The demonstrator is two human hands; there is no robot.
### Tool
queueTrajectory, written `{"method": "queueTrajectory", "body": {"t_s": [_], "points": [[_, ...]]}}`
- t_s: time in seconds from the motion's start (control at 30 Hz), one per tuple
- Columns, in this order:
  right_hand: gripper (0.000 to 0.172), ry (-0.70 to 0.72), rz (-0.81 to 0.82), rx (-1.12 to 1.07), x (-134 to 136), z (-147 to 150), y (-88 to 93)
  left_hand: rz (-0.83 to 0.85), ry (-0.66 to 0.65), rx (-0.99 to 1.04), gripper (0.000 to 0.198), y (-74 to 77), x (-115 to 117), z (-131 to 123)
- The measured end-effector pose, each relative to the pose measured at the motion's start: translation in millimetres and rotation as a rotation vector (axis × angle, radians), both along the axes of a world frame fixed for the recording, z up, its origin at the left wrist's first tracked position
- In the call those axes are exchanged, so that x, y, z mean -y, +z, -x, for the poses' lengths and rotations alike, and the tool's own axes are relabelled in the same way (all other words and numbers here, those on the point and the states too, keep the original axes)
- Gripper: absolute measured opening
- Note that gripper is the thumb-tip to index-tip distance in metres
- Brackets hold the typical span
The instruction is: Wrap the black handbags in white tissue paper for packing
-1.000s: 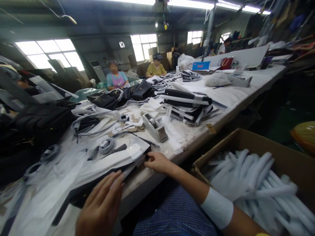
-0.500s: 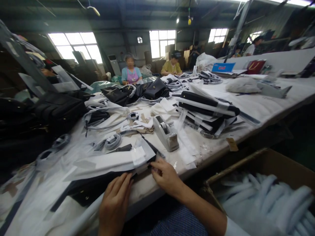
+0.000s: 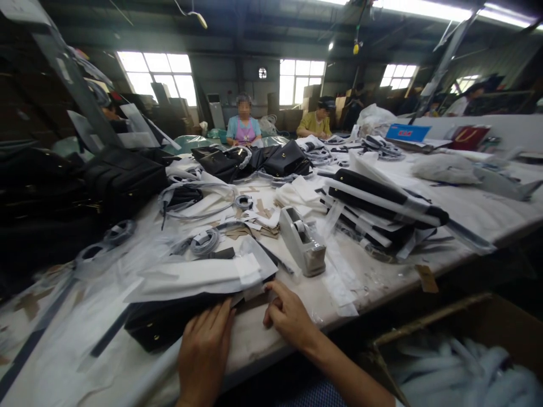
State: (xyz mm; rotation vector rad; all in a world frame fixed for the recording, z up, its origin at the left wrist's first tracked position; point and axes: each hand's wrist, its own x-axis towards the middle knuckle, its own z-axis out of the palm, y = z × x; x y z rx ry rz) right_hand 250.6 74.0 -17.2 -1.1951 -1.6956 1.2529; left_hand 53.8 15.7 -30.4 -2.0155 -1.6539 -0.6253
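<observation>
A black bag (image 3: 169,325) lies folded near the table edge, with white wrapping paper (image 3: 199,276) along its top. My left hand (image 3: 207,342) rests on the bag's near edge, fingers held together and fingertips at the black material; whether it grips anything is hidden. At the bag's right end is my right hand (image 3: 286,311), its index finger reaching to the corner of the wrapping and the other fingers curled. Just beyond stands a grey tape dispenser (image 3: 302,243). Left of it lies a coiled, wrapped strap (image 3: 204,242).
Wrapped black bags (image 3: 382,206) are stacked at the right. More black bags (image 3: 123,175) pile up at the left. A cardboard box (image 3: 436,319) with white rolls stands below the table at right. Two people (image 3: 244,127) sit across the table.
The view has shifted, so things sit further right and lower. My right hand's index finger has straightened at the wrapping's corner. My left hand stays on the bag.
</observation>
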Motion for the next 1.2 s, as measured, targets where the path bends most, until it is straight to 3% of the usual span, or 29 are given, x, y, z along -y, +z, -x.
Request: {"method": "queueTrajectory", "body": {"t_s": [0.13, 0.23, 0.43, 0.53, 0.67, 0.83, 1.0, 1.2], "points": [[0.035, -0.041, 0.009, -0.068, -1.2, 1.5, -7.0, 0.034, 0.002, 0.079, 0.033, 0.6, -3.5, 4.2], [0.025, -0.067, 0.011, -0.135, 0.3, 2.3, -9.1, 0.02, -0.059, 0.099, 0.033, -1.0, -5.5, 5.5], [0.019, -0.101, 0.057, -0.225, 2.0, -0.7, -7.6, 0.038, -0.169, 0.192, 0.037, -5.7, -10.5, 6.6], [0.027, -0.149, 0.137, -0.294, 1.5, -1.8, -10.0, 0.105, -0.176, 0.143, 0.04, -2.0, -10.7, 4.6], [0.042, -0.153, 0.206, -0.354, 3.3, -1.7, -11.5, 0.166, -0.06, 0.068, 0.048, 4.0, -7.4, -5.6], [0.052, -0.203, 0.331, -0.383, 2.6, -0.2, -12.3, 0.13, -0.002, 0.092, 0.035, 2.2, -6.6, -14.0], [0.05, -0.284, 0.441, -0.475, -2.8, 1.4, -13.1, 0.089, -0.045, 0.168, 0.024, -2.8, -10.7, -9.6], [0.053, -0.339, 0.388, -0.508, 3.6, 7.8, -7.9, -0.002, -0.152, 0.19, 0.024, -14.5, -18.0, 3.0]]}}
